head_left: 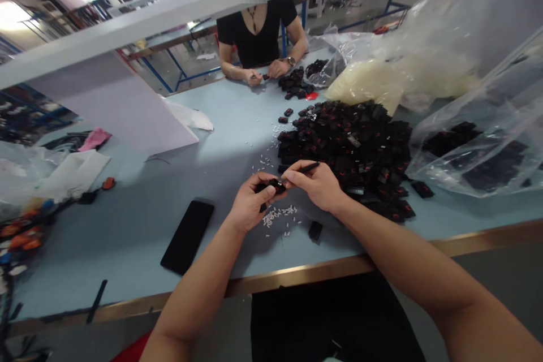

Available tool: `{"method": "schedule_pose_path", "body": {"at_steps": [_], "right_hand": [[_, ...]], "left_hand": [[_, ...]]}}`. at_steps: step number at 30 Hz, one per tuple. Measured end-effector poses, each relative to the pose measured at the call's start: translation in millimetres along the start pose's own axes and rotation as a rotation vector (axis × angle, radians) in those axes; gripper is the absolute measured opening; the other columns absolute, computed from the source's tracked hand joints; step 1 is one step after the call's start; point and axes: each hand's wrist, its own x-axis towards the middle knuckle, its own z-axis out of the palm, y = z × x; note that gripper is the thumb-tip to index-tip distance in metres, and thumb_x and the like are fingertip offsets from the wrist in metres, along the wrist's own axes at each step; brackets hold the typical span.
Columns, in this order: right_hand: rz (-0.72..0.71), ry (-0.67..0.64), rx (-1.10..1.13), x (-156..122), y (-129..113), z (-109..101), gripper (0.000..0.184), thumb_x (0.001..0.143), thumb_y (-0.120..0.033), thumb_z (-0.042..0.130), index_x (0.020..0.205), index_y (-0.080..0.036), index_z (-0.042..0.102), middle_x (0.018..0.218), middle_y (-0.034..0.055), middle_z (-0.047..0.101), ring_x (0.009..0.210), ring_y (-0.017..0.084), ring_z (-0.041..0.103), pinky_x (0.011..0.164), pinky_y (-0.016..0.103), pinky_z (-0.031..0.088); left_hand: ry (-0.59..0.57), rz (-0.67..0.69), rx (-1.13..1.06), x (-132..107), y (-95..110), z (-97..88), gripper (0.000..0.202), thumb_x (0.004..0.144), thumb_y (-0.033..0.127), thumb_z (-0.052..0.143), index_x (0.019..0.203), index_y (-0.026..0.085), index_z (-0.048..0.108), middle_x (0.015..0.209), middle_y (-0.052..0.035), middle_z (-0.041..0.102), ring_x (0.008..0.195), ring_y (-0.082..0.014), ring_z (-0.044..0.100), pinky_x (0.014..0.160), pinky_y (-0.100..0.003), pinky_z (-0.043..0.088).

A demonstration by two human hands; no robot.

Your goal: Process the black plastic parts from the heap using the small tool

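My left hand [250, 203] is closed around a small black plastic part [275, 185] with a red mark, held just above the table. My right hand [316, 184] pinches a thin black stick-like tool [306, 168] whose tip meets that part. Under both hands lies a scatter of tiny white pieces [278, 216]. A single black part [315, 230] lies on the table below my right wrist. A large heap of the same black parts [352, 153] sits just right of my hands.
A black phone [187, 236] lies face down at the left. Clear plastic bags [475, 147] with more parts and a bag of pale material [382, 82] fill the right. A person across the table handles parts beside a smaller heap [297, 83]. The table edge [297, 274] runs near me.
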Motion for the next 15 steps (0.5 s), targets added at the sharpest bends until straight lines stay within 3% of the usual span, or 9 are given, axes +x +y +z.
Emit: {"method": "schedule_pose_path", "body": {"at_steps": [8, 15], "right_hand": [[-0.042, -0.011, -0.081, -2.2, 0.4, 3.7, 0.019, 0.084, -0.035, 0.064, 0.076, -0.018, 0.069, 0.069, 0.0012, 0.068, 0.063, 0.014, 0.062, 0.059, 0.026, 0.049], [0.023, 0.022, 0.179, -0.5, 4.7, 1.4, 0.022, 0.083, -0.040, 0.069, 0.080, -0.018, 0.071, 0.068, 0.0011, 0.070, 0.064, 0.015, 0.064, 0.066, 0.029, 0.052]], "left_hand": [[0.016, -0.014, 0.023, 0.5, 0.2, 1.5, 0.035, 0.064, 0.031, 0.089, 0.086, 0.016, 0.067, 0.085, -0.0036, 0.072, 0.081, -0.0181, 0.071, 0.084, -0.040, 0.060], [0.022, -0.008, -0.002, -1.4, 2.5, 2.6, 0.036, 0.063, 0.030, 0.090, 0.087, 0.017, 0.067, 0.087, -0.0028, 0.072, 0.083, -0.0168, 0.070, 0.083, -0.035, 0.059]]}}
